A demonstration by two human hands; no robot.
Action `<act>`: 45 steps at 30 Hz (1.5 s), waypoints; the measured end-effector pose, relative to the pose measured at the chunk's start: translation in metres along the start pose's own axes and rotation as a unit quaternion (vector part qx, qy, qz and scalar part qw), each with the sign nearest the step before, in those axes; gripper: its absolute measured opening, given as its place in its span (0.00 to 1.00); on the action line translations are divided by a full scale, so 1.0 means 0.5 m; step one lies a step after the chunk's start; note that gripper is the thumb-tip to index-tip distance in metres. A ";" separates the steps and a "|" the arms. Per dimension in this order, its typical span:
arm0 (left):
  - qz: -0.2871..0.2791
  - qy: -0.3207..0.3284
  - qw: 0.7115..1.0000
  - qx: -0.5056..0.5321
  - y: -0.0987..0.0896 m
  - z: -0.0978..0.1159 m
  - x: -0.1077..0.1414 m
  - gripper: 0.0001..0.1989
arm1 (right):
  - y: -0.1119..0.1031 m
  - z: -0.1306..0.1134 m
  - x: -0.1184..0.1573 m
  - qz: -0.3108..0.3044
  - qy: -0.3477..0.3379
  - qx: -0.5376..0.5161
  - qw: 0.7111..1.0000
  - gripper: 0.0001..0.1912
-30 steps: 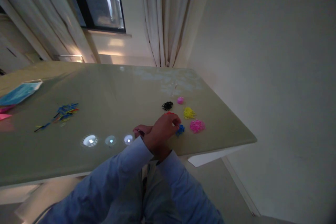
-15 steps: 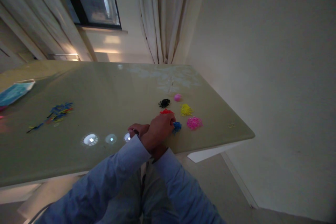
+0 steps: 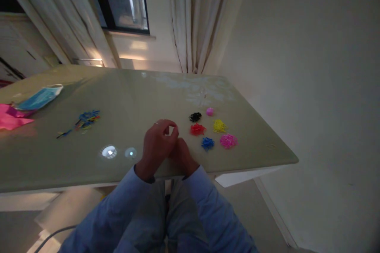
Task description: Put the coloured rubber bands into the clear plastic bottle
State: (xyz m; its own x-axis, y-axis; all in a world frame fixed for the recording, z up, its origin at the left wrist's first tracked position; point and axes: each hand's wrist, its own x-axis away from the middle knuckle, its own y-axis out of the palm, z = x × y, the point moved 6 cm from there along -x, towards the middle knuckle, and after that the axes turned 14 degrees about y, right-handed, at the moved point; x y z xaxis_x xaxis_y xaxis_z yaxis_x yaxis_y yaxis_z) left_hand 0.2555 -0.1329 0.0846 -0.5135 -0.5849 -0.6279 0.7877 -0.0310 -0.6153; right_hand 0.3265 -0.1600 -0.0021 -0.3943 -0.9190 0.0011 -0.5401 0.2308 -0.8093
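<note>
My left hand [image 3: 158, 143] is over the near table edge, thumb and forefinger pinched together; whatever they hold is too small to make out. My right hand [image 3: 181, 153] is curled against it, its fingertips partly hidden behind the left. Just right of both hands lie small heaps of what look like rubber bands: red [image 3: 197, 129], blue [image 3: 208, 143], black [image 3: 195, 117], yellow [image 3: 219, 126] and pink [image 3: 228, 141]. Behind them sits a small pink-purple clump [image 3: 209, 111].
A tangled multicoloured strand [image 3: 86, 118] lies on the left of the glossy table [image 3: 133, 95]. Farther left are a blue face mask [image 3: 41, 98] and a bright pink piece [image 3: 13, 117]. A wall [image 3: 297, 67] rises along the right side.
My left hand has drawn back from the blue heap, uncrossing from over my right hand, and now meets it fingertip to fingertip. The view has turned slightly left.
</note>
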 end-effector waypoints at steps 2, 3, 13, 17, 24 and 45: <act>0.021 -0.063 0.998 -0.006 -0.045 -0.068 0.034 0.06 | -0.015 -0.001 0.013 -0.003 -0.014 -0.036 0.999 0.12; 0.019 -0.100 0.995 -0.008 -0.063 -0.104 0.055 0.06 | -0.021 -0.002 0.017 -0.006 -0.016 -0.064 0.998 0.12; 0.081 -0.230 0.962 0.119 -0.135 -0.277 0.163 0.06 | 0.006 -0.075 -0.041 -0.046 0.106 -0.170 0.979 0.11; 0.087 -0.206 0.961 0.164 -0.126 -0.267 0.155 0.04 | 0.041 -0.209 -0.115 -0.074 0.007 -0.137 0.988 0.11; 0.071 -0.234 0.956 0.160 -0.114 -0.263 0.160 0.06 | 0.173 -0.403 -0.255 -0.168 -0.127 0.059 0.976 0.15; 0.076 -0.252 0.949 0.171 -0.103 -0.263 0.159 0.02 | 0.264 -0.484 -0.307 -0.158 -0.264 0.154 0.939 0.08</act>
State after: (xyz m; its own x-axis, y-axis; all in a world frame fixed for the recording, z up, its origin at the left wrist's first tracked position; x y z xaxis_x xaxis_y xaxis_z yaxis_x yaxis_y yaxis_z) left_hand 0.1293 -0.0711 0.0034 -0.2253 -0.9145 -0.3359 0.9484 -0.1269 -0.2905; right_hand 0.1358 0.0887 0.0327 0.2170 -0.9752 0.0435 -0.2958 -0.1082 -0.9491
